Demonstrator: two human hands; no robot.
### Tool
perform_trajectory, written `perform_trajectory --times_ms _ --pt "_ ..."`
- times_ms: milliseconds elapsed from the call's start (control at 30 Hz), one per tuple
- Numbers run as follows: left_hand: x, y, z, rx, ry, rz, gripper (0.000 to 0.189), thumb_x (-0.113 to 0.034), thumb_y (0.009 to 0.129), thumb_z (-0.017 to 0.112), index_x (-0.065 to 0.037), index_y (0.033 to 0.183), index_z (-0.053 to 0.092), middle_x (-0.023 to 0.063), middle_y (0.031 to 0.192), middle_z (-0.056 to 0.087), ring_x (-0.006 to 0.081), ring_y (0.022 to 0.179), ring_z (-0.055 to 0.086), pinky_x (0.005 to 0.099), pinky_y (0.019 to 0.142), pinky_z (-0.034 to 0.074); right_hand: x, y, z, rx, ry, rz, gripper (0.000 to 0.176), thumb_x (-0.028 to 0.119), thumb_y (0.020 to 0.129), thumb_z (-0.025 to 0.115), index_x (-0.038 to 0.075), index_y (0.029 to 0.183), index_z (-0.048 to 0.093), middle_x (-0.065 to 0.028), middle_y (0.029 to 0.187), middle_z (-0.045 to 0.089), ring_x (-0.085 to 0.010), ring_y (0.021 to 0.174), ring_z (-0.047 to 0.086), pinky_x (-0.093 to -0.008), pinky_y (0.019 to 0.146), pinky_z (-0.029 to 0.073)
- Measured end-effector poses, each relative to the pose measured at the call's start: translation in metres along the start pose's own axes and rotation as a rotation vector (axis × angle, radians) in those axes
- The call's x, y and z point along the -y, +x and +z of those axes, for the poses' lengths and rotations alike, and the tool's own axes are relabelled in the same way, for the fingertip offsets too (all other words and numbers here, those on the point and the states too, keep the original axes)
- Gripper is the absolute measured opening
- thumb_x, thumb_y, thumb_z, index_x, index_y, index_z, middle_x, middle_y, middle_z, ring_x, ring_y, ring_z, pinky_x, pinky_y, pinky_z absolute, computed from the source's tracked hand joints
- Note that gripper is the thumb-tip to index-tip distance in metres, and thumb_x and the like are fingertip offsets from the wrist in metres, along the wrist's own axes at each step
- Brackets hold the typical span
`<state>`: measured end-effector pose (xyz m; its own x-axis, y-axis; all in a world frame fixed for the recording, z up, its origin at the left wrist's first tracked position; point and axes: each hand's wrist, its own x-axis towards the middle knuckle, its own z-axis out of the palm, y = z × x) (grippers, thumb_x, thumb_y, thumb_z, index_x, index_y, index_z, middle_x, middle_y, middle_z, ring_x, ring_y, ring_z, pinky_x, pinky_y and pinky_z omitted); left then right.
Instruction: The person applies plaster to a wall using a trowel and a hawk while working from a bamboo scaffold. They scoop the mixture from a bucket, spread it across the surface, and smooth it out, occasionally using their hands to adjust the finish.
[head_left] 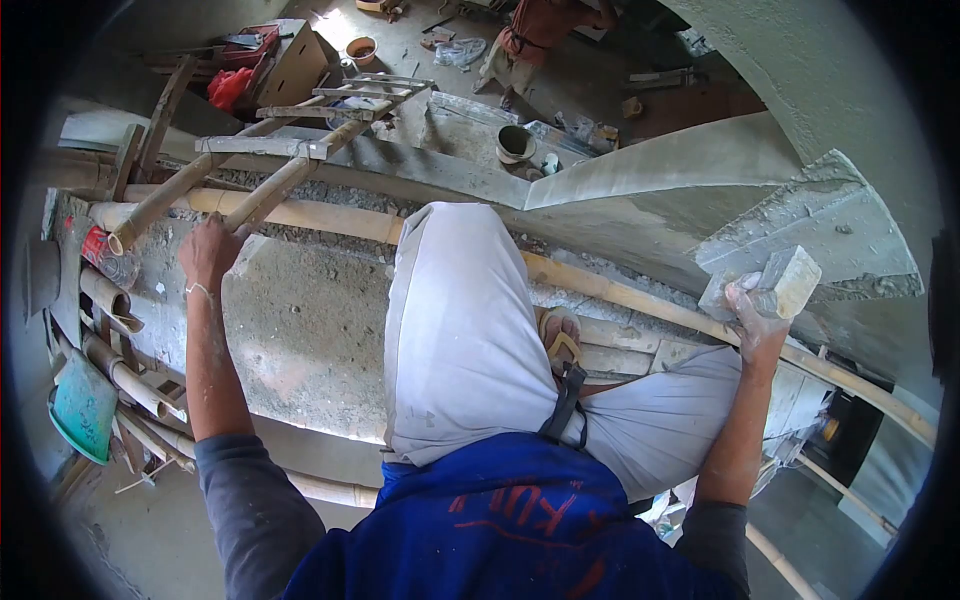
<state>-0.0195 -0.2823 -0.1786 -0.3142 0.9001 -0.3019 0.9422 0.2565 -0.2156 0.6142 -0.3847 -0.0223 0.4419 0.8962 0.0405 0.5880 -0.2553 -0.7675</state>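
Observation:
My left hand [212, 252] is closed round the lower end of a bamboo ladder [275, 190], where its near rail meets a horizontal bamboo pole [340, 218]. In my right hand [757, 318] is a mortar-smeared, pale grey rectangular block [792, 280], gripped between thumb and fingers. Just behind that hand is a wide mortar-coated board [820, 225], which the block overlaps in this view. My legs, in pale trousers [460, 320], straddle the pole, and a sandalled foot [560, 335] rests on the planks.
A rough concrete ledge [310, 320] lies under my left arm. Below, a bucket [516, 144], an orange basin [361, 50] and a cardboard box [290, 65] stand on the floor. Another person [535, 40] works there. A turquoise basin [85, 405] hangs by bamboo poles at left.

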Motion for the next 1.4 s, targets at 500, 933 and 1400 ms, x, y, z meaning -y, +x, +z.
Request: perform_trajectory --times_ms 500,933,1400 --pt "0.0 -0.006 -0.004 -0.028 -0.022 -0.001 0.048 -0.049 0.079 0.061 -0.005 0.095 0.065 0.0182 0.091 0.067 0.0351 0.087 0.064 0.0433 0.075 0.05 0.013 -0.005 0.006 0.004 0.018 0.028 0.036 0.009 0.065 0.079 0.001 0.093 0.059 -0.0039 0.082 0.06 -0.0131 0.072 0.057 -0.0264 0.066 0.049" --pt "-0.001 -0.01 -0.008 -0.056 -0.05 -0.01 0.042 -0.046 0.08 0.062 -0.006 0.091 0.065 0.0169 0.089 0.067 0.035 0.086 0.064 0.043 0.073 0.05 0.003 0.0 0.002 0.1 -0.002 0.013 0.036 0.007 0.069 0.077 0.0 0.098 0.056 -0.0039 0.085 0.059 -0.0131 0.074 0.059 -0.0263 0.066 0.049" --pt "-0.001 -0.009 -0.003 -0.067 -0.071 -0.031 0.045 -0.048 0.079 0.062 -0.004 0.09 0.065 0.0183 0.087 0.067 0.0361 0.084 0.064 0.0436 0.073 0.05 0.015 0.0 0.007 0.095 0.012 -0.023 0.035 0.004 0.067 0.077 0.001 0.095 0.057 -0.0041 0.083 0.059 -0.0132 0.073 0.058 -0.0277 0.067 0.05"
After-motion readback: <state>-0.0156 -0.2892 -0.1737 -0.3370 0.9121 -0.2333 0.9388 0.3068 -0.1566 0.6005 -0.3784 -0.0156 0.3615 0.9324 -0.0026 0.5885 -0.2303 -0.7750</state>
